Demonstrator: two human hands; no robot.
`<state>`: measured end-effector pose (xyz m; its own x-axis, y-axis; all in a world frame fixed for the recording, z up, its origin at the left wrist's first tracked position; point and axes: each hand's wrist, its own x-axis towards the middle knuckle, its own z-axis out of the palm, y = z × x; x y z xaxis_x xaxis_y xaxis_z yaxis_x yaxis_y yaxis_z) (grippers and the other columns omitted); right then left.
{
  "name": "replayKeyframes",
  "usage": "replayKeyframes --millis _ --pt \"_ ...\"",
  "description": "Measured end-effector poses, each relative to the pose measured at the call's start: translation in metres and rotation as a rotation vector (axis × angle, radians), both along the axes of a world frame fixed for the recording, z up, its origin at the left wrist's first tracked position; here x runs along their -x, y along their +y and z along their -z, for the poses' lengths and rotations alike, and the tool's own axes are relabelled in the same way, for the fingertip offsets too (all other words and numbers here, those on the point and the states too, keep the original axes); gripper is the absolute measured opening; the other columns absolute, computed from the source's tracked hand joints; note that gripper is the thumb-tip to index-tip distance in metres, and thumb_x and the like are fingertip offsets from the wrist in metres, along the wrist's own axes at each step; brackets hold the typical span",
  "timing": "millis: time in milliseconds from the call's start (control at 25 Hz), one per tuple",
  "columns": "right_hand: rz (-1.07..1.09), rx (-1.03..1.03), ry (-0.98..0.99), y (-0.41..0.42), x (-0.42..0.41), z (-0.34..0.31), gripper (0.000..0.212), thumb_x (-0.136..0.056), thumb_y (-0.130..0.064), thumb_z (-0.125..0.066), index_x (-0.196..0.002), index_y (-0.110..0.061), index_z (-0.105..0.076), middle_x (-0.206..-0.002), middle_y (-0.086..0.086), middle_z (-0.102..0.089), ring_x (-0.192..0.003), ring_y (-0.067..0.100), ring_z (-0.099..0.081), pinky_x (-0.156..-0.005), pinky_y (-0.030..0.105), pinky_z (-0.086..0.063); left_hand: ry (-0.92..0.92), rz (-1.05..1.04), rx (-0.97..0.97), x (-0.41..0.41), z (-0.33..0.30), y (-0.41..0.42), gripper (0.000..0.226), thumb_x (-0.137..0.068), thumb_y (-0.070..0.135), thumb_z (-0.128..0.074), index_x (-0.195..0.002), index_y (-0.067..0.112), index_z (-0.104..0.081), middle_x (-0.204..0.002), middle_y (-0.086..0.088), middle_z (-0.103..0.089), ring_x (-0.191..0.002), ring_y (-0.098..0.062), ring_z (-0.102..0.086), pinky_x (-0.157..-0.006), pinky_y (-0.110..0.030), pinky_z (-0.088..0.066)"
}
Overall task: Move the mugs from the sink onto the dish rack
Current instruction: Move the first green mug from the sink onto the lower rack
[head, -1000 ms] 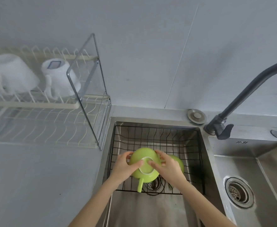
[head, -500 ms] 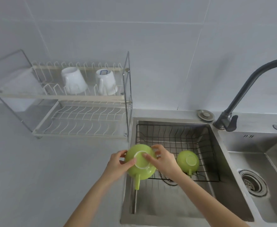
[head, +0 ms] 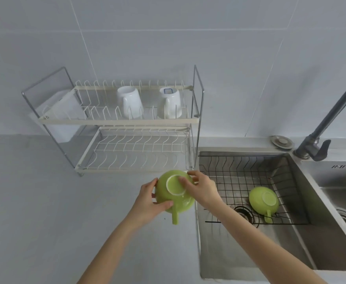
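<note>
Hidden under the left hand (head: 147,198): the near-left flank of the held green mug (head: 173,194); under the right hand (head: 200,188): its right rim. Mouth of the mug out of sight, bottom ring up toward the camera. Cut off at the right edge: the faucet (head: 319,140) spout and the second basin's drain. Hard to make out: a pale, see-through box at the left end of the dish rack (head: 127,121). Since half a second ago, carried leftward out of the sink (head: 219,263), now held over the counter just in front of the dish rack's lower tier, right beside its front right corner; a second ago, down over the wire basket (head: 239,181) inside the sink. Upside down, handle pointing straight back toward the wearer, long axis running from the rack's front edge toward the camera. Left fingers and thumb clamped on the left wall, right fingers curled on the base and right edge. Right of the rack, in the basket: second green mug (head: 263,199), also inverted, handle toward the near side. On the rack's upper tier: two white mugs (head: 130,102), upside down, side by side.
</note>
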<state>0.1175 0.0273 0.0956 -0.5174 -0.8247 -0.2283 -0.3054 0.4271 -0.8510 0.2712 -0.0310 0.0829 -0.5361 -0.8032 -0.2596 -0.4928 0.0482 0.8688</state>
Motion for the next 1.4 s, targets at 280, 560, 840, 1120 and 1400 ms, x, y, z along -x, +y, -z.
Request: replayKeyframes --millis 280,560,840,1120,1400 --pt "-0.003 0.003 0.079 -0.048 -0.014 -0.019 0.046 -0.094 -0.033 -0.047 -0.135 -0.014 -0.042 -0.131 0.012 -0.055 -0.119 0.026 -0.051 -0.088 0.028 -0.041 0.0 0.028 0.09 -0.003 -0.012 -0.053 0.076 -0.078 0.019 -0.07 -0.14 0.02 -0.027 -0.138 -0.008 -0.037 -0.105 -0.02 -0.049 -0.089 -0.026 -0.039" --pt "0.045 0.008 0.068 -0.098 -0.004 -0.027 0.047 -0.095 -0.029 -0.045 -0.139 -0.014 -0.036 -0.136 0.013 -0.051 -0.122 0.028 -0.048 -0.09 0.03 -0.04 -0.036 0.071 0.08 0.019 -0.021 -0.114 0.077 -0.078 0.021 -0.07 -0.142 0.019 -0.025 -0.141 -0.009 -0.037 -0.123 -0.029 -0.047 -0.103 -0.037 -0.04" --pt "0.058 -0.077 0.073 -0.145 0.017 -0.009 0.044 -0.097 -0.029 -0.04 -0.137 -0.013 -0.038 -0.13 0.015 -0.054 -0.115 0.03 -0.053 -0.082 0.029 -0.04 -0.055 0.055 0.006 0.047 -0.006 -0.154 0.075 -0.077 0.019 -0.071 -0.14 0.013 -0.031 -0.138 -0.012 -0.044 -0.122 -0.033 -0.048 -0.106 -0.046 -0.038" --pt "0.027 -0.169 0.144 -0.168 0.027 0.009 0.042 -0.098 -0.029 -0.035 -0.138 -0.015 -0.038 -0.127 0.016 -0.057 -0.103 0.03 -0.056 -0.073 0.026 -0.036 -0.091 0.037 -0.043 0.059 0.018 -0.17 0.068 -0.079 0.022 -0.068 -0.137 0.013 -0.034 -0.136 -0.012 -0.045 -0.124 -0.029 -0.045 -0.104 -0.039 -0.038" --pt "-0.04 -0.213 0.206 -0.163 0.029 0.02 0.052 -0.095 -0.033 -0.042 -0.142 -0.014 -0.03 -0.136 0.016 -0.05 -0.125 0.033 -0.044 -0.099 0.038 -0.04 -0.183 0.124 0.053 0.068 0.023 -0.173 0.069 -0.08 0.028 -0.066 -0.138 0.015 -0.031 -0.139 -0.016 -0.042 -0.126 -0.034 -0.043 -0.108 -0.047 -0.035"
